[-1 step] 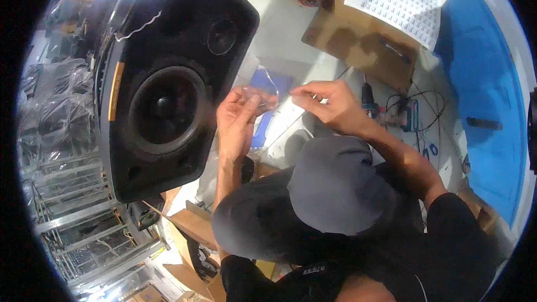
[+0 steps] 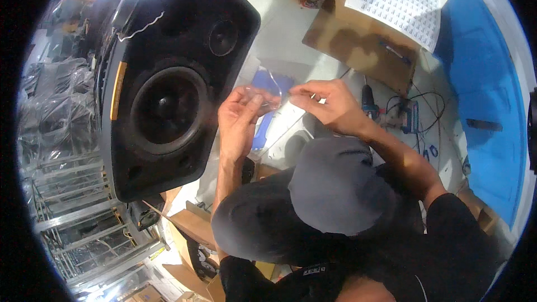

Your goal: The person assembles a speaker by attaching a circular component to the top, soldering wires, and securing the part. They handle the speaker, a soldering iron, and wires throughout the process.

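Observation:
My left hand (image 2: pixel 239 120) is closed, pinching a small clear, shiny plastic piece (image 2: pixel 263 96) whose exact kind is too blurred to tell. A thin whitish strand (image 2: pixel 274 80) curves up beside its fingertips. Just to the right, my right hand (image 2: pixel 330 103) has thumb and forefinger pressed together; whatever sits between them is too small to make out. The fingertips of both hands are a short gap apart. Beneath them on the floor lies a flat blue piece (image 2: pixel 260 134). Close by on the left leans a large black loudspeaker (image 2: pixel 193 50) with a round cone.
A cardboard box (image 2: pixel 335 39) at the far side bears a printed white sheet (image 2: pixel 391 8) and a pen (image 2: pixel 394 50). A power drill (image 2: pixel 367 100) and blue-handled tool (image 2: pixel 430 151) lie right, among cables. Blue panel (image 2: pixel 486 162) stands right; metal racking (image 2: pixel 78 218) left.

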Action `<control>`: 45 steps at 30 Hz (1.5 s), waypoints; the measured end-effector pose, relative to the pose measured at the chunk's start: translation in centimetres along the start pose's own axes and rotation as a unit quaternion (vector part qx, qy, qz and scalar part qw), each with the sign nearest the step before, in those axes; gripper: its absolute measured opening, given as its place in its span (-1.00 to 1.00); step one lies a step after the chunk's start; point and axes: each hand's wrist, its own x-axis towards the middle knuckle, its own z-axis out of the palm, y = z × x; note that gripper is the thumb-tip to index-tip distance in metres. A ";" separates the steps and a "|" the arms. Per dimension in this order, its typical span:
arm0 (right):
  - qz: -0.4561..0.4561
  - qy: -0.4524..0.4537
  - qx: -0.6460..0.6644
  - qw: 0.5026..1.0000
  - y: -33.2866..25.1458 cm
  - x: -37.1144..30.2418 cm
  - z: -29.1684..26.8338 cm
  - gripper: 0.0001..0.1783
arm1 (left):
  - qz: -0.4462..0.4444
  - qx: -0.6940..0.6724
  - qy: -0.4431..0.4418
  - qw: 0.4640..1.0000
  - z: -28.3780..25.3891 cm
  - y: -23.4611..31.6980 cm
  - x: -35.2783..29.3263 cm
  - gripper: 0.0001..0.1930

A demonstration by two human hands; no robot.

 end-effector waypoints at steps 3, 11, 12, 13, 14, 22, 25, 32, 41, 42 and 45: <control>0.000 -0.014 0.054 0.998 -0.8 0.8 0.5 -0.67 | -0.016 0.009 -0.002 1.000 0.6 0.6 -0.6 -0.88; 0.061 0.005 0.109 0.992 0.7 1.6 2.3 -0.79 | -0.028 -0.024 0.043 0.998 -0.7 -1.0 -0.9 -0.89; 0.042 0.027 0.123 0.991 0.9 1.6 2.4 -0.80 | -0.022 -0.037 0.054 0.998 -0.7 -1.4 -0.8 -0.91; 0.061 0.044 0.129 0.989 1.0 1.5 2.5 -0.80 | -0.017 -0.050 0.064 0.997 -0.6 -1.6 -0.8 -0.92; 0.064 0.063 0.147 0.985 1.0 1.6 2.6 -0.80 | -0.010 -0.067 0.067 0.995 -0.5 -1.8 -0.7 -0.92; 0.071 0.011 0.200 0.977 0.4 2.2 2.7 -0.79 | 0.024 -0.120 0.074 0.990 -0.9 -2.1 -0.6 -0.92; 0.041 -0.025 0.219 0.975 0.1 2.4 3.2 -0.80 | 0.003 -0.149 0.080 0.986 -1.1 -2.2 -1.0 -0.94; -0.003 0.070 0.217 0.974 0.0 2.4 2.9 -0.86 | 0.020 -0.162 0.131 0.978 -1.4 -2.9 -0.3 -0.90; 0.071 0.187 0.330 0.923 0.9 2.4 3.6 -0.78 | 0.060 -0.170 0.143 0.973 -1.0 -4.0 1.5 -0.82; 0.067 0.151 0.324 0.932 1.5 2.2 3.3 -0.73 | 0.070 -0.159 0.147 0.974 -1.3 -3.8 1.3 -0.82; 0.063 0.056 0.177 0.981 4.6 0.3 0.9 -0.70 | 0.092 -0.109 0.169 0.975 -2.3 -3.3 0.6 -0.84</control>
